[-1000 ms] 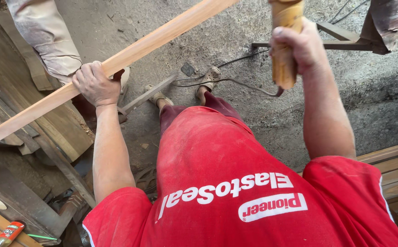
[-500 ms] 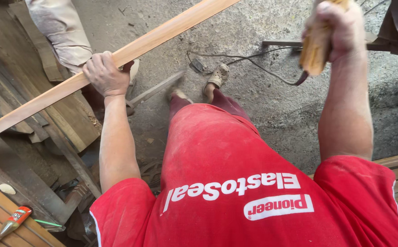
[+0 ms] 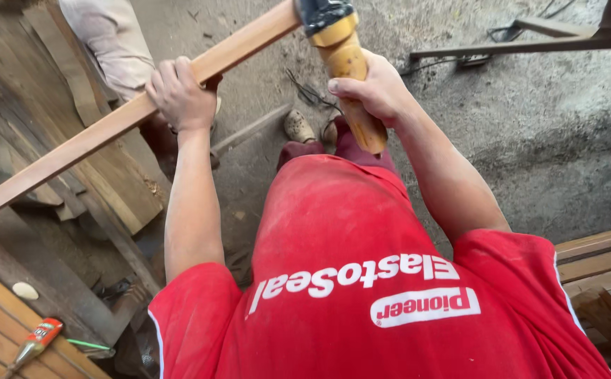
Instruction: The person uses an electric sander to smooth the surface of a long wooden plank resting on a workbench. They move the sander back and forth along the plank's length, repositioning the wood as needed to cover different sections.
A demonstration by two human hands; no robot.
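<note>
My left hand [image 3: 179, 95] has its fingers wrapped tight around a long wooden strip [image 3: 88, 144] that slants up across the view above the stacked boards [image 3: 119, 186]. My right hand [image 3: 375, 91] grips the yellow handle of a hammer [image 3: 351, 70], whose dark head sits against the strip's upper end.

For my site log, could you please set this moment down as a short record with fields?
Left hand: gripping a long wooden batten, held slanted above the ground
Right hand: wrapped round the yellow handle of a hammer
Hammer head: dark, at the batten's upper end; contact unclear
Clothing: red shirt
Ground: grey concrete, stacked planks at the right
Nearby: another person's leg at the upper left
</note>
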